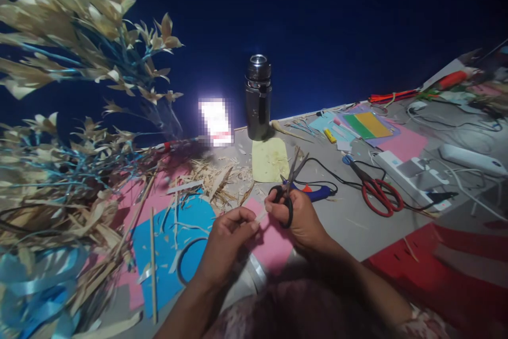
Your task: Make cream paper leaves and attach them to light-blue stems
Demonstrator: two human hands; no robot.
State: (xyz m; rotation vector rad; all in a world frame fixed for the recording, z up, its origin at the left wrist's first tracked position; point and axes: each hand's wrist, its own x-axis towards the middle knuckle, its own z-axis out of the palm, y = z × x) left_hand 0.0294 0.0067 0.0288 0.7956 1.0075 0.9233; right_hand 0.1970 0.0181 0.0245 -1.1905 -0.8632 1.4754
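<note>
My right hand (297, 212) is closed around black-handled scissors (292, 175); their blades point up and away from me, slightly apart. Between the fingertips of my left hand (234, 233) is one end of a small pale strip (261, 217), whose other end reaches the right fingertips. Both hands hover over a pink sheet (273, 244). Just beyond the scissors lies a blue tool with a black cord (319, 193), partly hidden by the right hand. Left of my left hand a blue sheet (174, 244) is strewn with thin strips and scraps.
A dark metal flask (257, 106) stands behind a yellow sheet (270, 162). Dried-leaf flowers on blue stems (79, 37) crowd the left, above husk scraps (214, 177). Red-handled scissors (381, 196), a white power strip (410, 177) and a red sheet (448, 275) lie right.
</note>
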